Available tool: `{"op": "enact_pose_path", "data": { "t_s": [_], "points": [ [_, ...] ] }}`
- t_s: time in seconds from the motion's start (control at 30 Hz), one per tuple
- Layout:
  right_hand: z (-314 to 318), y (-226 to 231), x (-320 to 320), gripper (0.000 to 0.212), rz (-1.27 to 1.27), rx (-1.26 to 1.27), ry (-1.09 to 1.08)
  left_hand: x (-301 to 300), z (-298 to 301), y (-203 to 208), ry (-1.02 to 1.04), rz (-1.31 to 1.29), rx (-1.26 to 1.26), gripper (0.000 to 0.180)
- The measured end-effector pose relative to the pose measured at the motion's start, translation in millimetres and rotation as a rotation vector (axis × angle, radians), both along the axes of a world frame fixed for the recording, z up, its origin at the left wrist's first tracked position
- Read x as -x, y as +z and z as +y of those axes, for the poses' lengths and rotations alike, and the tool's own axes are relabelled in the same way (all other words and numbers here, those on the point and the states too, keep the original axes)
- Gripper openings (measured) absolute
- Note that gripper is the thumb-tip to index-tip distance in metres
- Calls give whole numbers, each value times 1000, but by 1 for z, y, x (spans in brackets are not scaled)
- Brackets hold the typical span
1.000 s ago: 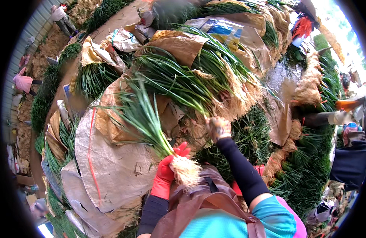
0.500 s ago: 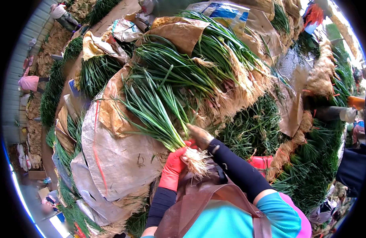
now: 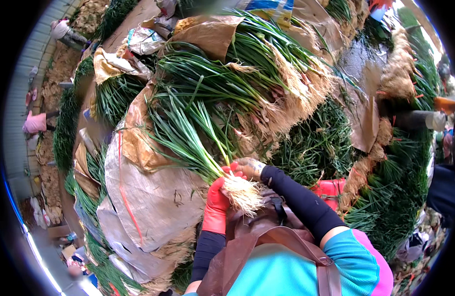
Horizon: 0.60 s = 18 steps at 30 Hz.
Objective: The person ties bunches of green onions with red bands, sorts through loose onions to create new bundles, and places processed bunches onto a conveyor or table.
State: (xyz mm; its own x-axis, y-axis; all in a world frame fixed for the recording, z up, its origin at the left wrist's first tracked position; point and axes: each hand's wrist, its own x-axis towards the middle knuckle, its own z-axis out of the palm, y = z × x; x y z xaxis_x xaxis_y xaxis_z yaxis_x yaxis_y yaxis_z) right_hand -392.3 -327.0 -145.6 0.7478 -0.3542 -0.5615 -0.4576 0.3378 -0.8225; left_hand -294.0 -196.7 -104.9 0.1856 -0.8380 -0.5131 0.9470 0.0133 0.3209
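Observation:
Above my lap I hold a bunch of green onions [image 3: 194,148], its long leaves pointing up and to the left and its pale roots [image 3: 243,195] towards my apron. My left hand [image 3: 216,203], in a red glove, is closed round the stems just above the roots. Bent over the same stems from the right is my right hand [image 3: 251,168], in a pale, soiled glove; its fingers appear closed on the stalks, with the tips partly hidden. A large heap of green onions [image 3: 267,74] lies just beyond, roots towards the right.
Pale woven sacking [image 3: 153,197] spreads to the left, with brown paper [image 3: 208,37] over part of the heap. Loose green leaves [image 3: 311,148] and a red object [image 3: 330,190] lie to the right, near more bundled onions [image 3: 395,192]. Another person [image 3: 36,122] is at far left.
My right hand has shifted slightly lower, closer to the left hand. The roots have turned a little to the right, and the whole view has shifted slightly.

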Motion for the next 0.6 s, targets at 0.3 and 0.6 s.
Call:
{"op": "enact_pose_path", "data": {
  "t_s": [0.3,0.6],
  "points": [
    [-39,-23,125,33,853,1062,357,-18,16,18,-75,-66,20,73],
    [-6,-28,-37,43,487,530,-57,-31,40,-18,-170,-211,-192,33]
  ]
}}
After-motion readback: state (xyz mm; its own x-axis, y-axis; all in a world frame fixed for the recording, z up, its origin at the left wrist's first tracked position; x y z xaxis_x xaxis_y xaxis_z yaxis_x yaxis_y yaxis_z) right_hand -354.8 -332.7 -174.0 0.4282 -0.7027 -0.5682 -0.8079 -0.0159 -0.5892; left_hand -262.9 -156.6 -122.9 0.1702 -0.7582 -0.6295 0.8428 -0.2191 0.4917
